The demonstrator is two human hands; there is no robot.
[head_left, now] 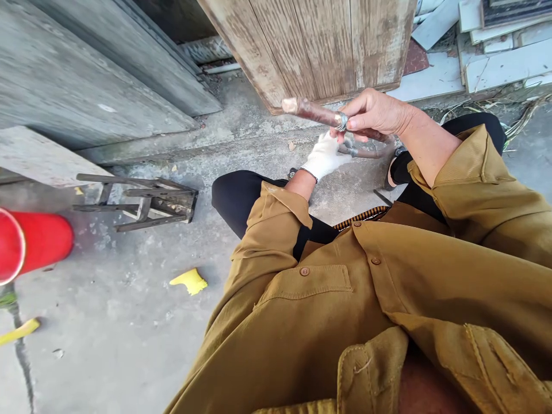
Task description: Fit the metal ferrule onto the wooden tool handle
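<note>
My right hand (375,118) is bare and closed around a brown wooden stick (317,112). Silvery wire (342,122) is wound about the stick beside the thumb. The pale cut end points to the left. My left hand (325,156), in a white knitted glove, is just below, its fingers closed at the end of a second wire-bound stick (368,153). The glove and right-hand fingers hide how the two sticks meet, so I cannot tell whether they are joined.
A weathered wooden panel (328,46) leans ahead. Grey boards (86,69) and a small wooden stool (142,201) lie left, near a red bucket (43,238). Yellow scraps (190,281) lie on the concrete. White tile pieces (506,66) are stacked at far right.
</note>
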